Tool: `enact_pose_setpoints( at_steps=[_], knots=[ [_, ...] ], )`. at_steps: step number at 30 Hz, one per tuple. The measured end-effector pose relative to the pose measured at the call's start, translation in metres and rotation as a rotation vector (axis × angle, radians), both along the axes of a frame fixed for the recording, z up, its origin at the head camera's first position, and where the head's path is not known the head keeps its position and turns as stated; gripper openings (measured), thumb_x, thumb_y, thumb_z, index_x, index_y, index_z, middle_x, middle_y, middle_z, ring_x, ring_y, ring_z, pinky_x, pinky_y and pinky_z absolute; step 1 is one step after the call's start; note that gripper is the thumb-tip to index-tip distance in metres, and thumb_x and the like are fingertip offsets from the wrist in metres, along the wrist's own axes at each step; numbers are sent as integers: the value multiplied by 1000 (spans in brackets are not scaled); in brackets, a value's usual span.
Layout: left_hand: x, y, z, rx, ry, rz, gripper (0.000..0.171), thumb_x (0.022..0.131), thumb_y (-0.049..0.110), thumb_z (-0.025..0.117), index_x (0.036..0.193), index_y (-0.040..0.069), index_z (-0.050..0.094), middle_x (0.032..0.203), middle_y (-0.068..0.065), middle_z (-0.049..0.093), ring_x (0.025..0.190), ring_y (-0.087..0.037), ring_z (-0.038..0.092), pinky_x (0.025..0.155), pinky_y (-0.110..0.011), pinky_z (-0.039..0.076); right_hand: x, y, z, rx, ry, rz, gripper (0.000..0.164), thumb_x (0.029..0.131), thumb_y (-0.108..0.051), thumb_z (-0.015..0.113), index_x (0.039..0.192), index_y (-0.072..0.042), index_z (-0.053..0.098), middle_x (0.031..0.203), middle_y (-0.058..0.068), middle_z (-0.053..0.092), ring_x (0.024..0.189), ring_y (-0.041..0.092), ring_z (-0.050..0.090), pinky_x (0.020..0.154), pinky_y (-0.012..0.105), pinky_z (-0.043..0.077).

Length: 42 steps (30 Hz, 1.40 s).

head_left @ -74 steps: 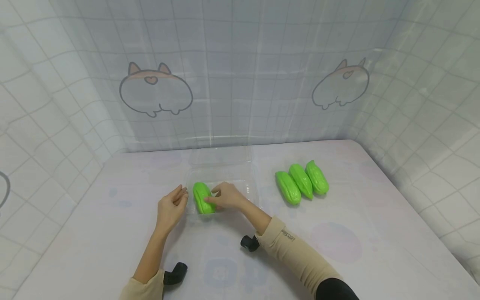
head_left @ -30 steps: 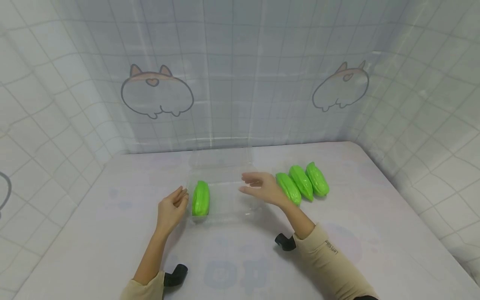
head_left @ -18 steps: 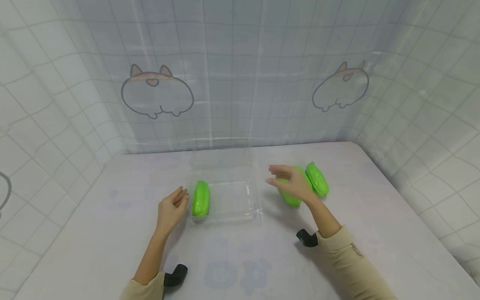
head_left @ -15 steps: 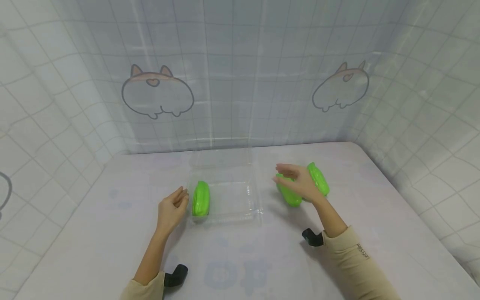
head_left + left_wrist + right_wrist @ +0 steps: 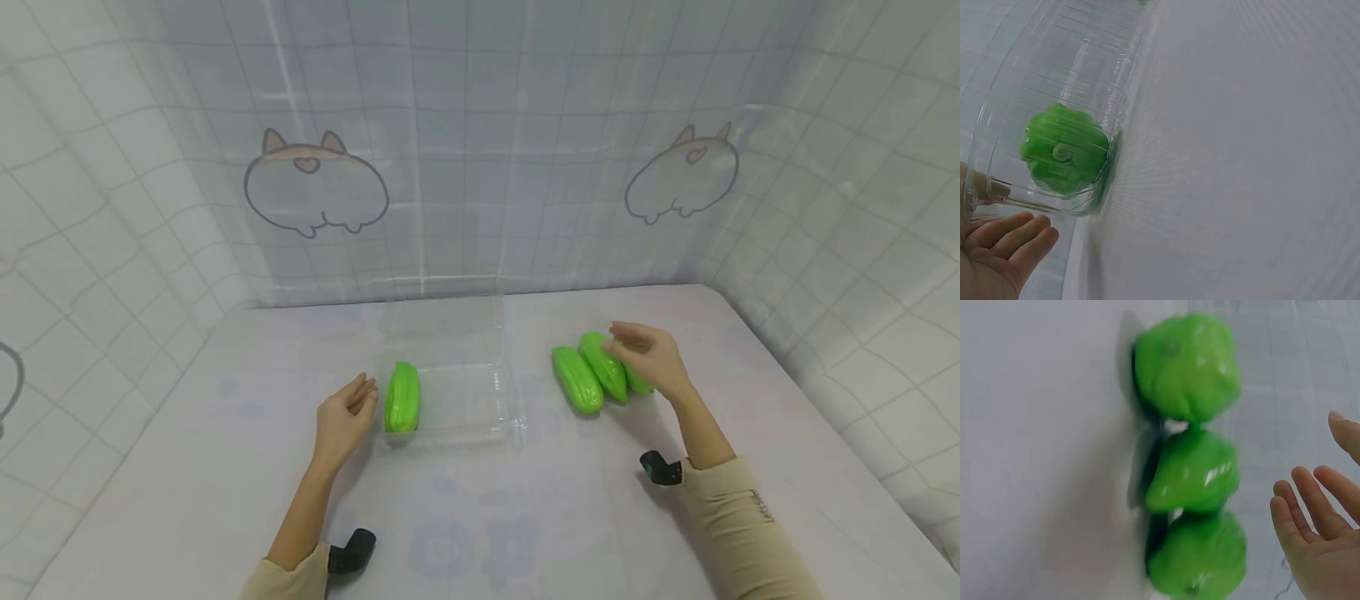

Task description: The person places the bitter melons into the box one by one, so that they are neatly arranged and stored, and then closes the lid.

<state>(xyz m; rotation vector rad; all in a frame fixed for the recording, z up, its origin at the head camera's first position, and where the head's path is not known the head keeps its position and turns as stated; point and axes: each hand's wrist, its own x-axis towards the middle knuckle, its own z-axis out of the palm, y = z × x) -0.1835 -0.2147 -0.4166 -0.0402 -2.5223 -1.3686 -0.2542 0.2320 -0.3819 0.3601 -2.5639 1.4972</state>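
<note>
In the head view a clear plastic box (image 5: 457, 400) stands mid-table with its lid (image 5: 442, 315) folded back. Inside, along its left wall, lies one bright green, ridged, gourd-like toy vegetable (image 5: 402, 397). My left hand (image 5: 341, 423) is at the box's left edge with fingers extended; the left wrist view shows them beside the box corner, and whether they press it I cannot tell. Three similar green vegetables (image 5: 577, 380) lie side by side on the right. My right hand (image 5: 654, 360) hovers over the rightmost, partly hiding it, its fingers spread apart and holding nothing.
White table with faint printed shapes. A back wall curtain (image 5: 465, 167) with grid lines and cartoon animals rises behind the far edge; similar grid sheets (image 5: 885, 267) flank both sides. Black wrist mounts (image 5: 660, 468) stick out from both beige sleeves (image 5: 750, 525).
My right hand has let go of the vegetable in the box and swung right, over to the three others. That vegetable now lies straighter. The left hand has barely moved.
</note>
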Motion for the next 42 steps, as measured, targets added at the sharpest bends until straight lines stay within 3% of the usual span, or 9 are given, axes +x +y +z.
enact_pose_setpoints(
  at_steps=[7,9,13,15,28,42],
  knots=[
    [0,1,1,4,4,-1,41,94,3,51,130,-17,43,122,-29,56,105,-39,61,85,-34,53,-4,20,-5,5,0,-66,48,89,-23,66,127,6,55,126,24,57,115,38,55,92,24,49],
    [0,1,1,3,2,-1,41,94,3,51,130,-17,43,122,-29,56,105,-39,61,85,-34,53,-5,23,-6,5,6,-74,48,89,-22,66,126,7,55,125,25,57,116,39,54,95,28,49],
    [0,1,1,-2,0,-3,42,94,3,51,130,-17,42,122,-28,56,105,-38,61,85,-34,53,-6,30,-9,24,4,-76,50,89,-21,66,126,10,53,126,29,55,119,41,50,103,49,42],
    [0,0,1,-3,-1,-4,42,95,4,51,130,-17,42,122,-28,56,105,-38,61,85,-34,53,-7,33,-10,41,-23,-64,52,89,-21,66,128,11,50,129,31,51,122,43,46,105,52,39],
    [2,1,1,-5,12,-6,42,94,3,51,129,-18,42,121,-29,56,104,-39,61,84,-34,53,-9,45,-21,75,-375,-38,74,91,-36,61,143,7,30,145,32,29,134,49,25,108,62,29],
    [2,1,-1,-15,9,0,42,94,4,51,129,-18,43,121,-29,57,103,-39,61,84,-35,54,-6,46,-27,82,-386,-12,77,91,-41,60,144,5,29,140,36,33,130,48,31,103,60,36]
  ],
)
